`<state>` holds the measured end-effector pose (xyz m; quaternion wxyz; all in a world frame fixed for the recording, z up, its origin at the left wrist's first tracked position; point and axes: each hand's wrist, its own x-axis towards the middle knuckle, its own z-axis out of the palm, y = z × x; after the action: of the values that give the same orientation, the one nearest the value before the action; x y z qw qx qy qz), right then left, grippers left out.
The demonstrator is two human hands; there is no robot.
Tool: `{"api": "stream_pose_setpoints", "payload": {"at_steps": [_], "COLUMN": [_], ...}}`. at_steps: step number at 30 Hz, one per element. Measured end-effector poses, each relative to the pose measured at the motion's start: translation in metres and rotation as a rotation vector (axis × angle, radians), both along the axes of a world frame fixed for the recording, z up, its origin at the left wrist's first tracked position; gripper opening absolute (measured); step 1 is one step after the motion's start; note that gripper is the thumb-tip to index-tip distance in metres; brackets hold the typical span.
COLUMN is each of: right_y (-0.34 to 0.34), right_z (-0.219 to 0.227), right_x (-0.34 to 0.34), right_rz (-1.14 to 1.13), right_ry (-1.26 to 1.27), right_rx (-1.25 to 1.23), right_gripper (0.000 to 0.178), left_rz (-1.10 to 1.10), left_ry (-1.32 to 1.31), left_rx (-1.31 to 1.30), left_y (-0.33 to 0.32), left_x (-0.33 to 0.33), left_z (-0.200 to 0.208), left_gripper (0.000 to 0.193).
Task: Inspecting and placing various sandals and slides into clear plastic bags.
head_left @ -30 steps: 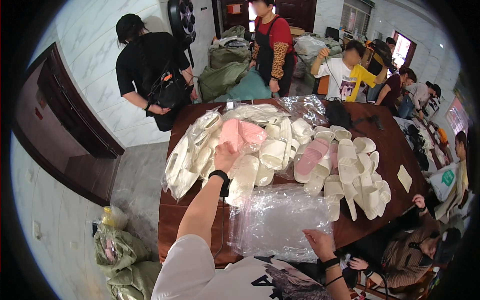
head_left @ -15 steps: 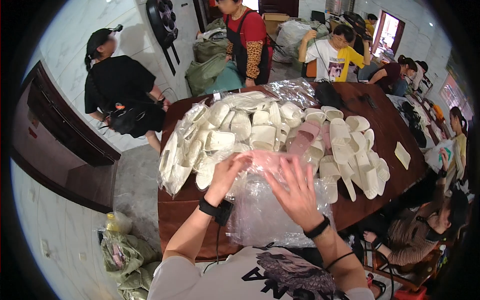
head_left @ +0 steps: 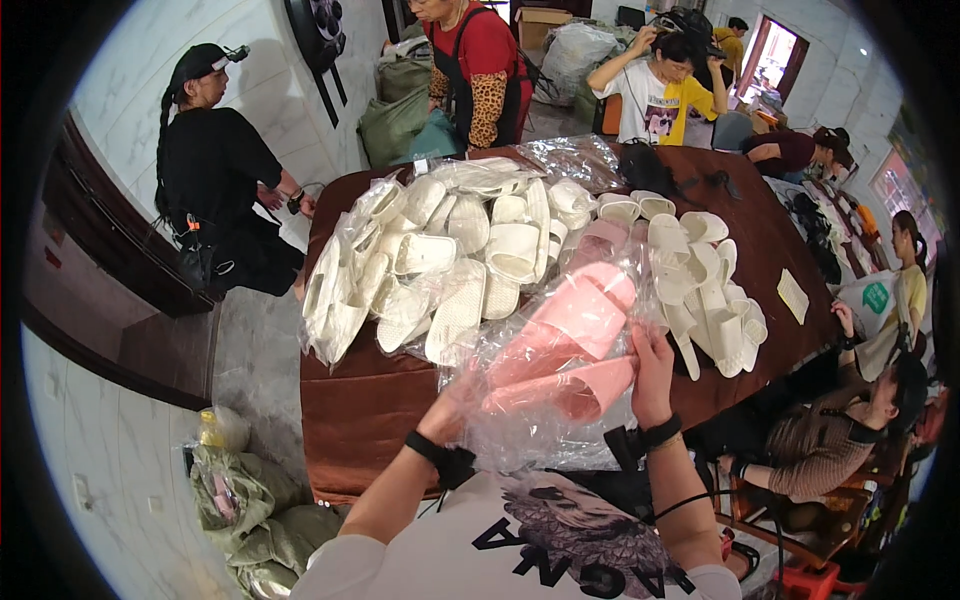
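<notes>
A pair of pink slippers [head_left: 578,312] in a clear plastic bag [head_left: 505,440] is held up in front of me, over the near edge of the table. My left hand [head_left: 450,408] is closed on the lower left part of the bag, its fingers partly behind the plastic. On the right side, my right hand [head_left: 652,375] grips the bagged pair by the toe end of the lower slipper. Cream slippers [head_left: 515,250] lie just beyond, many of them bagged, in a pile. Loose cream slippers [head_left: 700,260] lie to the right, beside a dusky pink slipper [head_left: 603,238].
The brown-covered table [head_left: 345,425] spans the middle. Clear plastic packaging [head_left: 570,160] and a dark bundle [head_left: 645,168] lie at its far side. A pale flat piece [head_left: 793,295] sits at the right. Sacks [head_left: 245,490] stand on the floor at left. Several people are around the table.
The bagged pink slippers have come up and turned, so both now show. My right hand has gone from spread fingers on top to gripping the right end; my left has moved lower.
</notes>
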<state>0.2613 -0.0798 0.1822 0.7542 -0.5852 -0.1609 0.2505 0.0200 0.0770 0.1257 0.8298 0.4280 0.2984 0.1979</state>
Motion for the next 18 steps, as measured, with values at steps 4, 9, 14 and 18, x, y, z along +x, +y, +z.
{"api": "stream_pose_setpoints", "payload": {"at_steps": [4, 9, 14, 18], "right_y": [-0.027, -0.052, -0.07, -0.078], "right_z": [-0.042, -0.106, -0.157, -0.171], "right_x": [-0.016, -0.022, -0.017, -0.016], "right_rz": [0.032, 0.088, 0.116, 0.111], "right_ry": [0.074, -0.038, -0.197, -0.262], "right_rx": [-0.141, -0.322, -0.546, -0.608], "right_gripper": [0.023, 0.026, 0.033, 0.039], "left_rz": [-0.031, 0.225, 0.522, 0.198], "left_ry": [0.112, 0.415, 0.577, 0.58], "left_rx": [0.524, 0.198, 1.065, 0.667], "left_y": [-0.013, 0.009, -0.004, -0.031], "left_x": [-0.026, -0.027, -0.025, -0.027], "left_z": [-0.067, -0.103, -0.099, -0.067], "left_gripper": [0.038, 0.02, 0.018, 0.015]}}
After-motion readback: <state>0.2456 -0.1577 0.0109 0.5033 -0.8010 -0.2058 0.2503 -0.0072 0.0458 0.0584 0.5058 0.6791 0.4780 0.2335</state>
